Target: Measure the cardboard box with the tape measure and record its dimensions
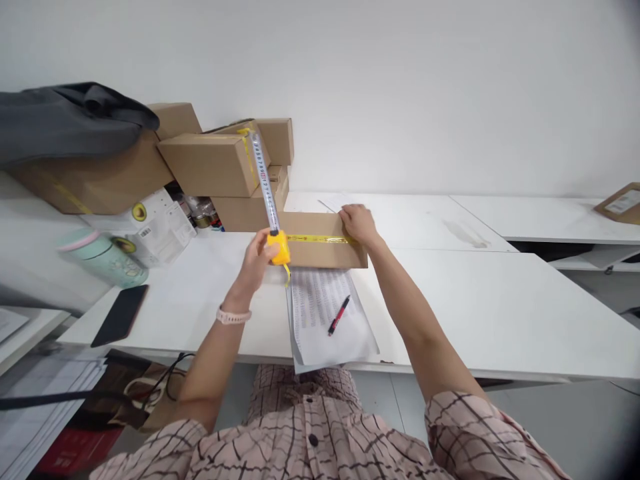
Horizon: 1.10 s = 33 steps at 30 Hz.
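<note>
My left hand (260,257) is closed around a yellow tape measure case (279,247) at the left corner of a flat cardboard box (320,257) on the white table (475,300). A white graduated blade (263,180) sticks up and away from the case, over the stacked boxes behind. My right hand (358,223) presses on the box's far right top edge, fingers bent down on it. Yellow tape (320,239) runs across the box top between my hands.
In front of the box lies a printed sheet (325,320) with a red pen (339,315) on it. Stacked cardboard boxes (215,163), a dark cloth (65,117), a green tumbler (103,257) and a black phone (120,315) sit at the left. Another parcel (620,203) is far right.
</note>
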### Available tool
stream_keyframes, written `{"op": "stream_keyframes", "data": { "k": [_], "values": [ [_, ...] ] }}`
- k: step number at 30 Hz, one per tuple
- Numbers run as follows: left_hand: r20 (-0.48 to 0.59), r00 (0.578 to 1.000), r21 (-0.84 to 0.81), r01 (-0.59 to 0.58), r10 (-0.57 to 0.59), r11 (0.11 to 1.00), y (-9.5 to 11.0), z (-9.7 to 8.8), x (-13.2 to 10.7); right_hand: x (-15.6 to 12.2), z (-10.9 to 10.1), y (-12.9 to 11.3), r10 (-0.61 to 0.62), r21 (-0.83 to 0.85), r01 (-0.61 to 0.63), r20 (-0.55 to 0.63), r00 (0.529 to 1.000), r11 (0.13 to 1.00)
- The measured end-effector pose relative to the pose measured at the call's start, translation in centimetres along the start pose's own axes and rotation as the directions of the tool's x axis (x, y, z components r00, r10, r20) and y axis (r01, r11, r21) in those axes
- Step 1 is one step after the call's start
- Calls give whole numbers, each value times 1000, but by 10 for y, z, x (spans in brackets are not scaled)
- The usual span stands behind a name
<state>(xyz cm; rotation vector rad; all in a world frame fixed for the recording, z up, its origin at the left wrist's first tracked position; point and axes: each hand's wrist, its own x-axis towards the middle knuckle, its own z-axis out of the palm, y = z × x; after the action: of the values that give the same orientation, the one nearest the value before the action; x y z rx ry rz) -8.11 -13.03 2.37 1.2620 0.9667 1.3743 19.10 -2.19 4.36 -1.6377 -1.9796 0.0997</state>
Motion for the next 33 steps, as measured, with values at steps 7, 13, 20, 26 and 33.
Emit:
{"op": "stream_keyframes", "data": {
  "k": [7, 13, 20, 26, 33],
  "values": [
    [303, 928, -153, 270, -215, 951, -53, 45, -77, 11, 11, -8, 56, -18, -56, -9, 998, 998],
    [334, 893, -188, 378, -303, 906, -73, 53, -87, 12, 13, -10, 91, 31, -90, -38, 995, 995],
    [324, 890, -178, 390, -321, 903, -77, 51, -84, 16, 15, -18, 183, 55, -179, -73, 980, 982],
    [362, 887, -168, 365, -287, 916, -90, 56, -88, 22, 19, -20, 188, 4, -188, -90, 978, 982],
    [389, 887, -122, 318, -250, 940, -105, 53, -85, 24, 23, -19, 176, -39, -181, -95, 980, 983]
  ]
}}
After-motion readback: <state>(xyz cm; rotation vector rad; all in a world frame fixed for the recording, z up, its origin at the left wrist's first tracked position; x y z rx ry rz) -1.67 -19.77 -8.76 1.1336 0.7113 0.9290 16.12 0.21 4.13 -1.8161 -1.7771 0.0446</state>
